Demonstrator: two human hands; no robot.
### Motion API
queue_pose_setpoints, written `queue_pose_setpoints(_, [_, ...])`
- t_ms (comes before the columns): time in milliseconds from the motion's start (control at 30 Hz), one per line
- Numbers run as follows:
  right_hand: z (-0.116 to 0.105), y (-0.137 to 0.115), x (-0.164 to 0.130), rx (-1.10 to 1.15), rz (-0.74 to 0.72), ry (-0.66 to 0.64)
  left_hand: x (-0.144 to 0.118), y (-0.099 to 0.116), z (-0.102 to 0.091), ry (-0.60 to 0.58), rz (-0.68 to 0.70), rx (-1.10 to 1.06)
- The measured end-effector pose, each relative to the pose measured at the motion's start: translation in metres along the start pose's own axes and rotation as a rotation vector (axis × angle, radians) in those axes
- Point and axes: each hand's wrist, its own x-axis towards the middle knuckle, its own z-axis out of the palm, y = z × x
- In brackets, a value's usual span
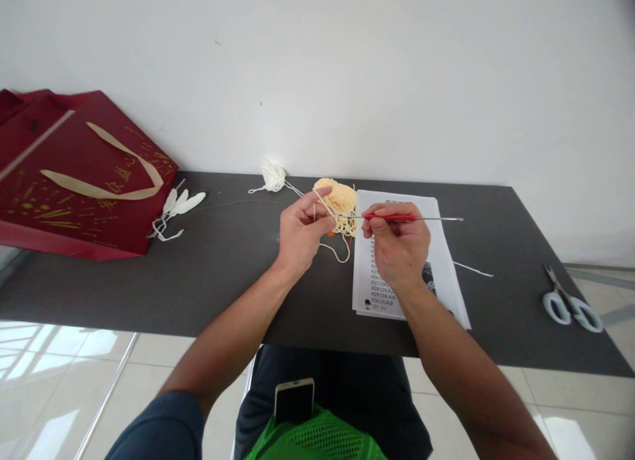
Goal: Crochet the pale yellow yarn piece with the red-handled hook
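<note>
My left hand [301, 233] pinches a pale yellow yarn strand [338, 251], with the thread looped over its fingers. Just behind it a ball of the same yellow yarn [340, 196] lies on the dark table [238, 281]. My right hand [397, 245] grips a red-handled crochet hook [411, 218] held level, its metal shaft pointing right and its left end meeting the yarn between the two hands. Under my right hand lie printed paper sheets [441, 261] with lines of text.
A dark red gift bag [79, 175] with gold print lies flat at the far left, white feathers [176, 205] beside it. A small white yarn bundle [273, 175] sits near the wall. Scissors [570, 302] lie at the right end. A phone [294, 399] rests on my lap.
</note>
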Motion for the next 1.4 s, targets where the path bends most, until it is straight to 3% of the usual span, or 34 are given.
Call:
queue_pose_setpoints(533, [-0.006, -0.002, 0.007, 0.081, 0.05, -0.089, 0.006, 0.007, -0.009, -0.228, -0.141, 0.005])
queue_pose_setpoints(900, [-0.003, -0.006, 0.004, 0.096, 0.09, -0.083, 0.006, 0.009, -0.008, -0.246, -0.167, -0.031])
queue_pose_setpoints(1400, [-0.001, -0.011, 0.006, 0.181, 0.284, -0.093, 0.005, 0.011, -0.008, -0.294, -0.291, -0.123])
